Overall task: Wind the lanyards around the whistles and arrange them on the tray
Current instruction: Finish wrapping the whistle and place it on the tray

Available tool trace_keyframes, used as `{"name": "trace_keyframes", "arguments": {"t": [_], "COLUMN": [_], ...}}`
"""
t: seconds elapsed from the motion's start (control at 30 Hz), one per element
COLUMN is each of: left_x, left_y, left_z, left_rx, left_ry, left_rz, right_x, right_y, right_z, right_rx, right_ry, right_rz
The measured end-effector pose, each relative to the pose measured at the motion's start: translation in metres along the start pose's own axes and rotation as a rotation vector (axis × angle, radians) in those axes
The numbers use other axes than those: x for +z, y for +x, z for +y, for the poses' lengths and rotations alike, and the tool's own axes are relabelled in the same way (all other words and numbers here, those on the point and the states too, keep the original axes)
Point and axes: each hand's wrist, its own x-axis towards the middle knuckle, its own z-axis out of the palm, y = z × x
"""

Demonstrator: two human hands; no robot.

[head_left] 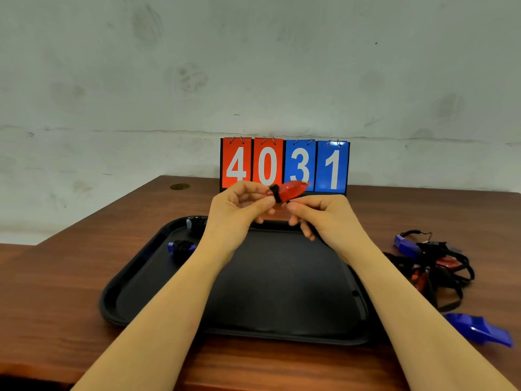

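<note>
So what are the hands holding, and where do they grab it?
The left hand pinches the red whistle at its lanyard-wrapped end. The right hand pinches the black lanyard just below the whistle.

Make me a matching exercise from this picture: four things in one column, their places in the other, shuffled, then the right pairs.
Things
1. red plastic whistle with black lanyard partly wound
2. blue whistle wrapped in black cord
3. loose blue plastic whistle
4. red-and-blue flip scoreboard

Places
A. at the table's back edge, against the wall
B. inside the black plastic tray, near its left rim
C. held up between the left hand and right hand
D. on the wooden table, right of the tray, nearest the camera

Pairs: 1-C, 2-B, 3-D, 4-A
</note>
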Motion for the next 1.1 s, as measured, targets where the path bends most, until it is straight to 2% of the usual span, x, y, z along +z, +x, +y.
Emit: {"name": "trace_keyframes", "arguments": {"t": [0.13, 0.3, 0.5, 0.63, 0.73, 0.8, 0.97, 1.1], "left_x": [-0.002, -0.002, -0.003, -0.001, 0.000, 0.000, 0.001, 0.002], "left_y": [0.004, 0.006, 0.007, 0.008, 0.007, 0.006, 0.002, 0.001], "left_z": [-0.003, -0.006, -0.008, -0.013, -0.015, -0.014, -0.013, -0.011], "left_rx": [-0.056, -0.077, -0.020, 0.017, 0.062, 0.089, 0.135, 0.145], "left_ry": [0.030, 0.139, 0.337, 0.448, 0.518, 0.560, 0.614, 0.599], "left_rz": [0.162, 0.208, 0.197, 0.190, 0.162, 0.130, 0.010, -0.072], "right_x": [0.003, 0.001, 0.001, 0.006, 0.009, 0.008, 0.008, 0.007], "right_y": [-0.002, -0.004, -0.006, -0.007, -0.004, -0.002, -0.001, 0.002], "right_z": [-0.001, -0.004, -0.008, -0.006, 0.002, 0.006, 0.010, 0.012], "right_rx": [-0.008, -0.026, -0.102, -0.251, -0.469, -0.548, -0.493, -0.420], "right_ry": [-0.034, -0.019, -0.084, -0.328, -0.566, -0.627, -0.666, -0.564], "right_rz": [-0.095, -0.165, -0.196, -0.055, 0.063, 0.104, 0.158, 0.248]}}
